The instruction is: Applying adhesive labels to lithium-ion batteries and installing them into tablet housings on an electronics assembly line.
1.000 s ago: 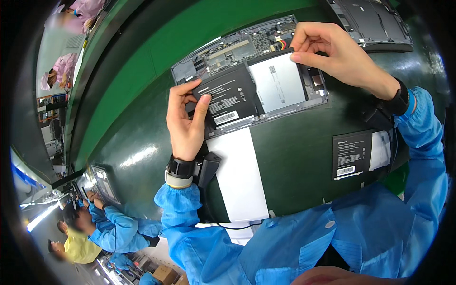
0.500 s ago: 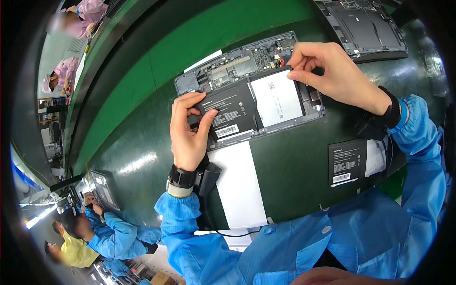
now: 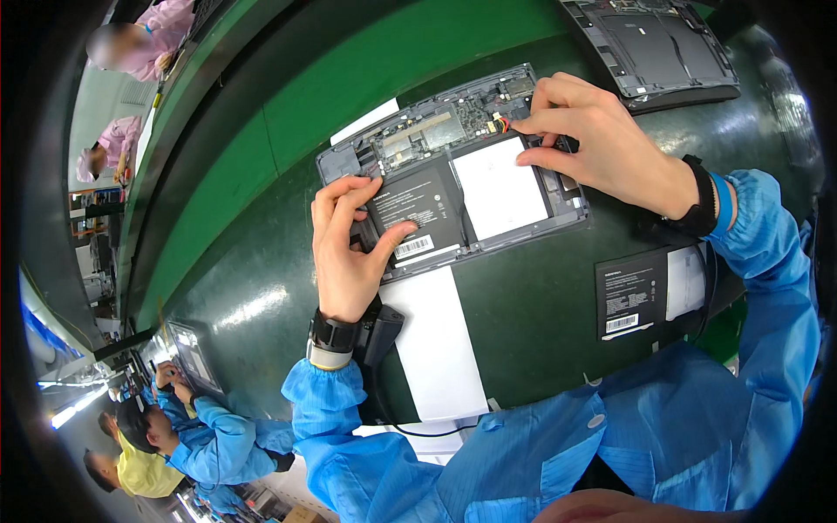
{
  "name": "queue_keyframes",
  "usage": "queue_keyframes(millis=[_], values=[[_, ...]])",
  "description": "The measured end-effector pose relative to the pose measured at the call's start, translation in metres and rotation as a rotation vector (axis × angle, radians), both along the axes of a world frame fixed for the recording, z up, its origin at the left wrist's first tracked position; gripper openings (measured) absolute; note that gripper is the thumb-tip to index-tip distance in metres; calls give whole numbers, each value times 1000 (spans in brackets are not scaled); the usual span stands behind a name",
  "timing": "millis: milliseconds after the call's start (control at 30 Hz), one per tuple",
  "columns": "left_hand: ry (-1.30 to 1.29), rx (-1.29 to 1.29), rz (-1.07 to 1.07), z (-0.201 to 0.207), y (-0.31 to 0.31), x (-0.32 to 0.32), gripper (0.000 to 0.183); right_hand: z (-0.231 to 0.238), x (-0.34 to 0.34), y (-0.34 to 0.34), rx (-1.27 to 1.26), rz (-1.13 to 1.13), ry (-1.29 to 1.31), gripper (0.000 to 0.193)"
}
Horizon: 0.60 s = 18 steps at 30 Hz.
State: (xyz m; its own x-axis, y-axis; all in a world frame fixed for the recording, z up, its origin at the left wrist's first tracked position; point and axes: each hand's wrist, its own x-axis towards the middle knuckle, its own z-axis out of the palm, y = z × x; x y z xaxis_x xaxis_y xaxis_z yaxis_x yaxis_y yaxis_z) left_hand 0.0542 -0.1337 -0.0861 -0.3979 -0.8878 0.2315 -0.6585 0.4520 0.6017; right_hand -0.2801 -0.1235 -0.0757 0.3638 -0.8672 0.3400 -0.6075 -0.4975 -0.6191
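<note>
Head view. A flat battery pack (image 3: 488, 196), one part black and the other white, is lying in the near half of an opened laptop base (image 3: 571, 206), between the person's two hands. The left hand (image 3: 343, 254) is reaching over the pack's left end: its fingertips are resting at the upper left corner, while its thumb is extending over the black face, just above a striped label (image 3: 413, 247). Thumb and fingers are standing apart; whether they are pressing on the pack cannot be told. The right hand (image 3: 602, 144) is bending over the pack's upper right corner. Its index fingertip is lying just beside the coloured wires (image 3: 503, 125), and its thumb tip is overlapping the edge of the white part, with a visible gap between the two tips; contact with the wires cannot be made out.

A circuit board (image 3: 436, 131) is occupying the far half of the base. A white sheet (image 3: 440, 349) is lying on the dark green table (image 3: 540, 322), on the near side of the base. A second battery (image 3: 632, 298) is lying to the right, well apart from both hands, and another laptop base (image 3: 667, 54) is sitting at the upper right.
</note>
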Motion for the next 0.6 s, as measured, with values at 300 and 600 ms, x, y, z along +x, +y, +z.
queue_keyframes(millis=[300,600], values=[[-318,-195,-169,20,7,-10,55,12,0,1,-172,39,210,25],[-421,-60,-410,40,14,-19,69,26,13,8,-191,471,442,64]])
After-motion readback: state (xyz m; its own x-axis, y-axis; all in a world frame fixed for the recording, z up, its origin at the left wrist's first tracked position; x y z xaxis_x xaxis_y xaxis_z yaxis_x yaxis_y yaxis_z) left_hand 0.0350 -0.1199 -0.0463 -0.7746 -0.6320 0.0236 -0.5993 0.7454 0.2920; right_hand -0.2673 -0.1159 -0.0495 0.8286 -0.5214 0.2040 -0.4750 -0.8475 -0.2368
